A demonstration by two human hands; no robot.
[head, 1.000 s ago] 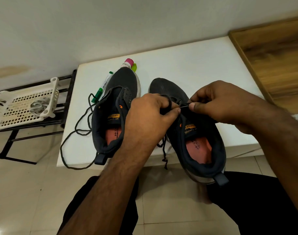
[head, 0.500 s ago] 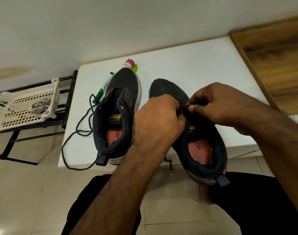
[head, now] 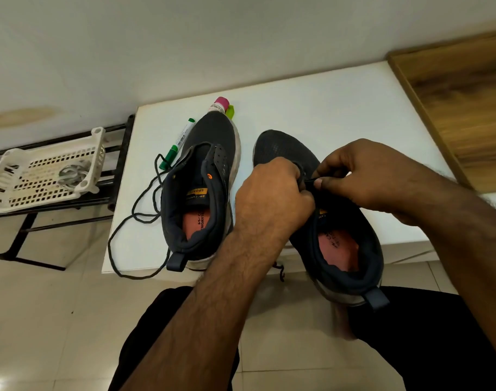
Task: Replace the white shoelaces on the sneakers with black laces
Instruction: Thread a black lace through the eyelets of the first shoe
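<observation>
Both hands have shifted right; the left hand (head: 272, 193) grips the right shoe (head: 334, 221), whose heel overhangs the table (head: 311, 108) edge, and the right hand (head: 362, 176) pinches the black lace (head: 310, 180).

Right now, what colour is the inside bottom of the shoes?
Salmon pink insoles, seen in the head view.

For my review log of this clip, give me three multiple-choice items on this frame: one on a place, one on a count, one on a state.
1. Where does the loose black lace lie?
A. Left of the left sneaker
B. In the white basket
C. On the wooden board

2. How many sneakers are on the white table?
A. One
B. Two
C. Three

3. What is the right hand doing?
A. Resting flat on the table
B. Holding the green marker
C. Pinching a lace end at the right sneaker

Key: 1 A, it trails beside the left sneaker. 2 B, a pair stands there. 3 C, fingers grip the lace tip at the right sneaker.
</observation>
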